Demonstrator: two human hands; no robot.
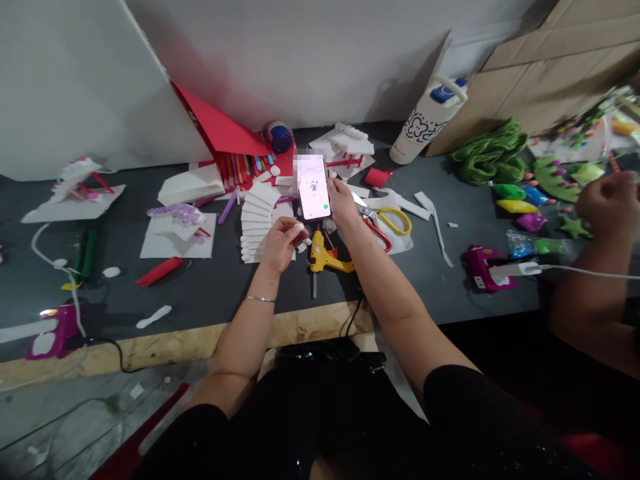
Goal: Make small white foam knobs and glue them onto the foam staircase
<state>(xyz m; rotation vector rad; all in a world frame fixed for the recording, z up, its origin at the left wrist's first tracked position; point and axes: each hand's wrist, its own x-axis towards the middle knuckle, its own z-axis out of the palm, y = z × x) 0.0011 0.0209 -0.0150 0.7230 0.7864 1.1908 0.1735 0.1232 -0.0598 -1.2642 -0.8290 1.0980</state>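
Note:
My right hand (344, 202) grips a smartphone (314, 190) by its right edge, with the lit screen facing me. Just to the left and a little lower, my left hand (280, 245) is closed, pinching a small white lump (299, 227) that looks like soft clay. A yellow hot glue gun (319, 255) lies on the table between my wrists. Left of the phone, a fan of white strips (256, 212) with rounded ends is laid out. Scissors with yellow and red handles (400, 220) rest to the right of my right hand, partly behind it.
Small white-and-red paper models (353, 143) stand at the back, and a purple-topped one (176, 217) sits left. A white bottle (420, 127) leans by green yarn (487, 153). Purple power sockets (485, 268) trail cords. Another person's hand (607, 203) is at the right.

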